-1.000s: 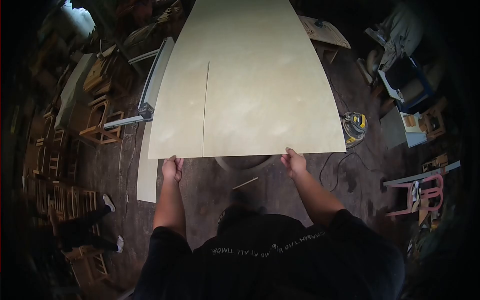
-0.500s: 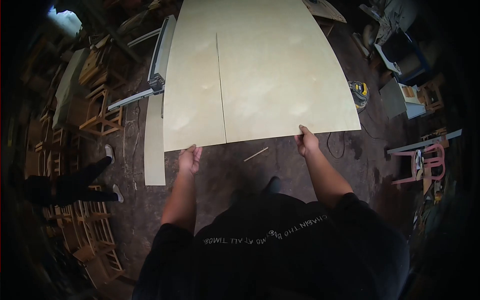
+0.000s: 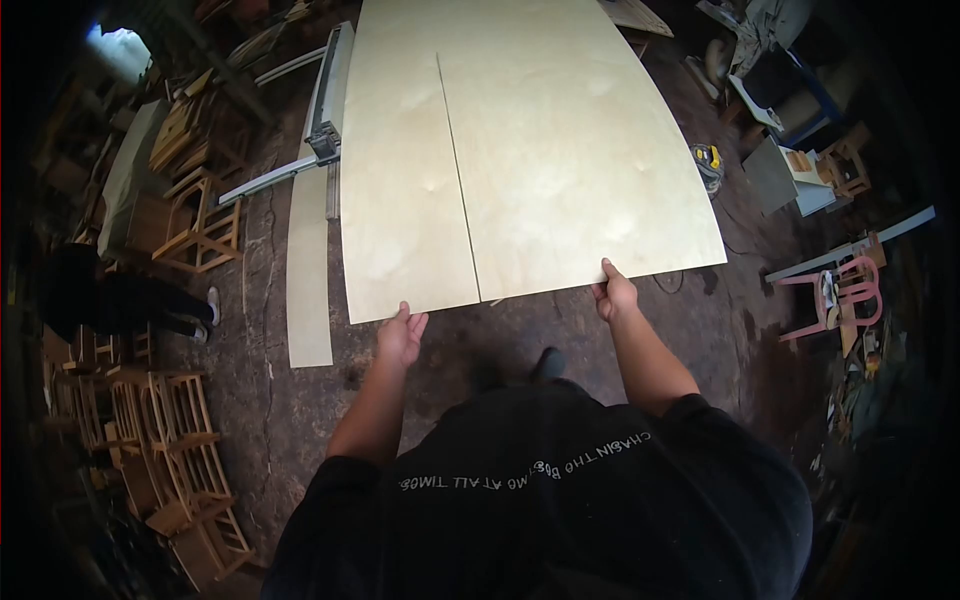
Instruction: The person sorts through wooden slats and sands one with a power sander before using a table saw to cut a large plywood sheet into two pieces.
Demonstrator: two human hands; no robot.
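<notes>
A large pale plywood sheet [image 3: 560,170] stretches away in front of me, with a long straight cut running inward from its near edge. My left hand [image 3: 403,335] grips that edge left of the cut, thumb on top and fingers underneath. On the other side of the cut, my right hand [image 3: 616,292] pinches the same edge in the same way. The undersides of both grips are partly hidden by the sheet. Along the sheet's left side stands a saw's sliding table [image 3: 328,100] with a metal rail [image 3: 265,182].
A narrow plywood strip [image 3: 309,270] lies at the left. Wooden chair frames [image 3: 165,430] and a standing person [image 3: 130,300] are farther left. At the right are a yellow-and-black power tool [image 3: 709,165], a pink plastic chair [image 3: 845,295] and a long metal bar [image 3: 850,245].
The sheet's near edge has shifted right and toward me, its left corner most, and both hands moved with it. It now covers most of the small stick on the floor. The person at left has stepped.
</notes>
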